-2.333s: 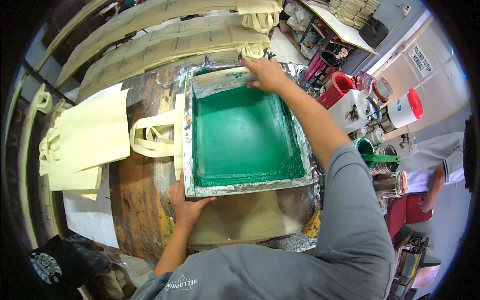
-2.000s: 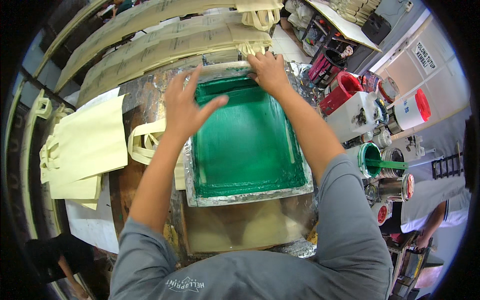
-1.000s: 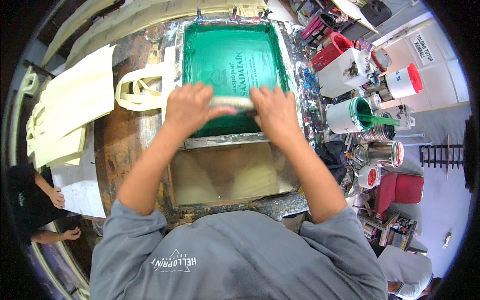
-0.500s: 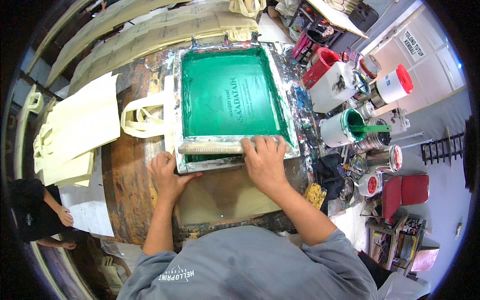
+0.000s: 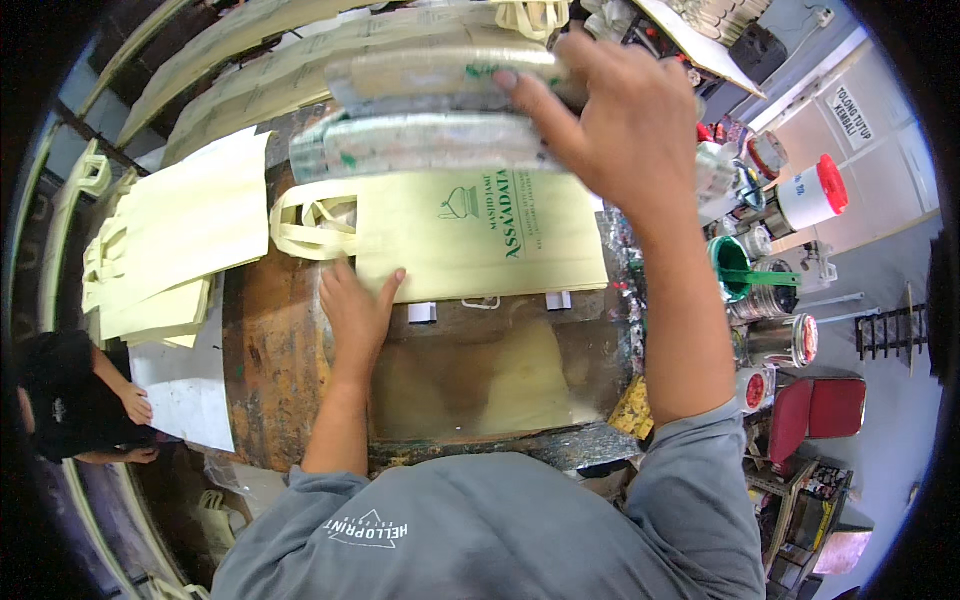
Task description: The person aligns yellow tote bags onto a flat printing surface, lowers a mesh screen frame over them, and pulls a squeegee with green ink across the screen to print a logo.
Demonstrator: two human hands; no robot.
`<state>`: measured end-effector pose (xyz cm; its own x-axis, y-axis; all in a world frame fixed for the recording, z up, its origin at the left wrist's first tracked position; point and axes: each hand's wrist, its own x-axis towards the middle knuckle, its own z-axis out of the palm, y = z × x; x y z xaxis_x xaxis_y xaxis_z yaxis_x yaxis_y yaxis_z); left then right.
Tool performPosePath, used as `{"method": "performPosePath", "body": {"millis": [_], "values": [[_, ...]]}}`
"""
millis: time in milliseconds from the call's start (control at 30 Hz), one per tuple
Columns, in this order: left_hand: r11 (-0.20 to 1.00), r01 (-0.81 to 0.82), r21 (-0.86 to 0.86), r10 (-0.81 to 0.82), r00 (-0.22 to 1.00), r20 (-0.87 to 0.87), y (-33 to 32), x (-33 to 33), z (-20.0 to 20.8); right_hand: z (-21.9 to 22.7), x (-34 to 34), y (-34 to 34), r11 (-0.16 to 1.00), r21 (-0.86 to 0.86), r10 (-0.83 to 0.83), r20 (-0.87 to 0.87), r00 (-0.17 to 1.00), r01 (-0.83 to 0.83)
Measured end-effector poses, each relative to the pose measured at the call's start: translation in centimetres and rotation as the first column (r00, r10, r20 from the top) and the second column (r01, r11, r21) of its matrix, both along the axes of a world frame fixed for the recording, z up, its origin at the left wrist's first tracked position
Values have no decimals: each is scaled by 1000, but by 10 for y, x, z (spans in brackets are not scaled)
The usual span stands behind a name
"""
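My right hand (image 5: pixel 630 140) is closed round the long squeegee (image 5: pixel 440 75) and the near edge of the screen printing frame (image 5: pixel 430 145), which is tilted up off the table. Motion blurs both, and the frame's inked face is out of sight. Under the raised frame lies a pale yellow cloth bag (image 5: pixel 430 215) with a green print, its handle (image 5: pixel 315 220) pointing left. My left hand (image 5: pixel 355 315) is open, thumb and fingers apart, touching the bag's near left corner.
A stack of pale yellow bags (image 5: pixel 185 235) lies at the left. Beside it stands another person in black (image 5: pixel 65 395). Paint pots, including a green one (image 5: pixel 730 265) holding a green stick, line the right edge. Printed bags (image 5: pixel 270 95) hang over racks at the back.
My right hand has lifted the frame and squeegee up and away, uncovering the printed bag. My left hand has let go of the frame's corner and shifted slightly farther forward onto the bag.
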<state>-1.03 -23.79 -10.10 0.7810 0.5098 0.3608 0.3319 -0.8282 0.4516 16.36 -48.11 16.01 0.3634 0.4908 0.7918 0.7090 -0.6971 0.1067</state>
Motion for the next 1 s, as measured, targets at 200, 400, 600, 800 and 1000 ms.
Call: {"method": "performPosePath", "body": {"millis": [200,400,600,800,1000], "values": [[992,-46,-121,53,997,55,10,0,-5,36,12,8,988,-87,-152,-330,932,130],[951,22,310,-88,976,201,36,19,4,23,8,2,998,58,23,-166,986,-13],[931,310,191,-348,912,217,63,92,137,49,29,7,994,-55,-106,-214,971,96],[918,184,351,-284,923,259,222,22,216,24,34,4,993,-27,-113,-74,991,111],[944,12,329,-55,991,123,412,-108,230,66,14,10,972,-211,-179,-388,904,102]]}}
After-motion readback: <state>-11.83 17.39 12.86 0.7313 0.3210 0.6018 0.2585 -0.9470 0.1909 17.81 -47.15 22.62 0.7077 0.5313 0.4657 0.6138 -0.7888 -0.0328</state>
